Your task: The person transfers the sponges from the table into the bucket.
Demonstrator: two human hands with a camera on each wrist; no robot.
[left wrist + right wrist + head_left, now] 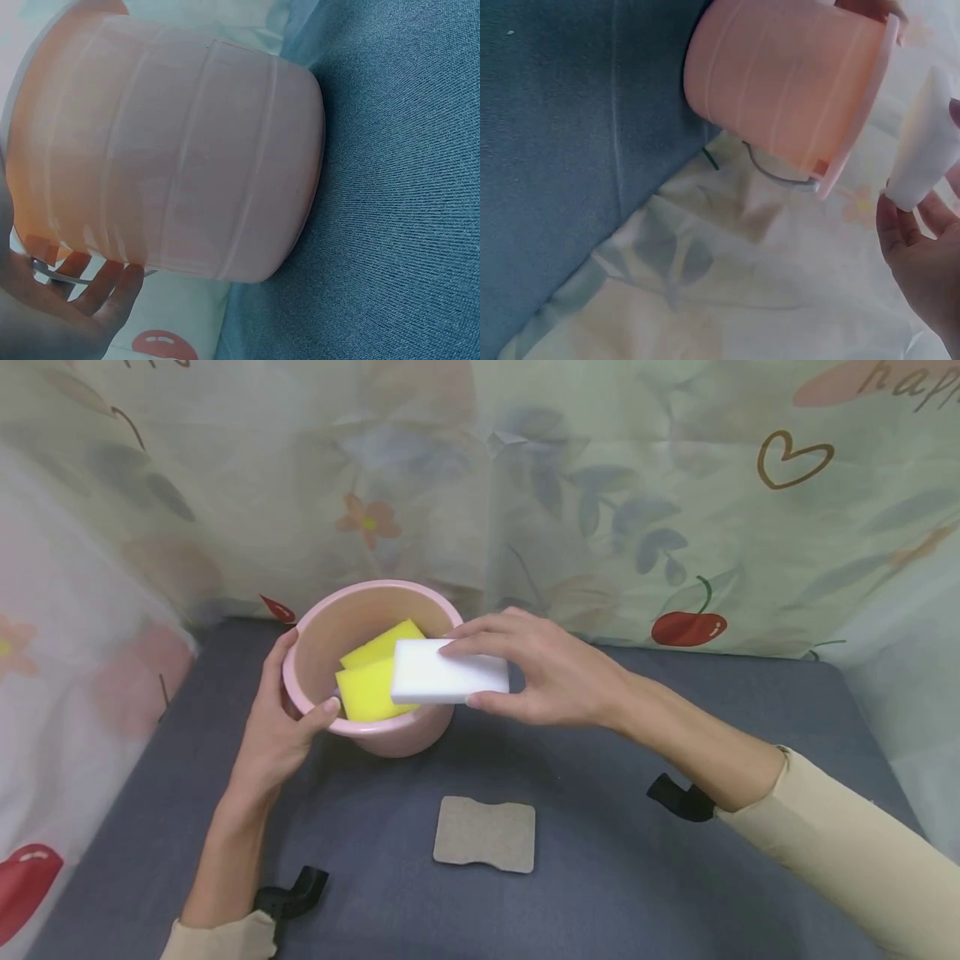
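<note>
A pink bucket point(401, 742) stands tilted on the dark cloth, its mouth toward me. My left hand point(281, 727) grips its rim on the left, thumb over the front edge; the left wrist view shows those fingers point(120, 289) spread along the outer wall. Inside the bucket lie two yellow sponges point(375, 689), one partly behind the other. My right hand point(543, 668) pinches a white sponge block point(446, 672) between thumb and fingers, above the bucket's right rim. In the right wrist view, the white block point(926, 142) is beside the bucket's mouth.
A flat grey-brown sponge piece point(485, 835) with notched long sides lies on the cloth in front of the bucket. The dark table point(600, 877) meets a patterned curtain point(480, 485) at the back. A thin wire handle point(776, 176) hangs from the bucket's far side.
</note>
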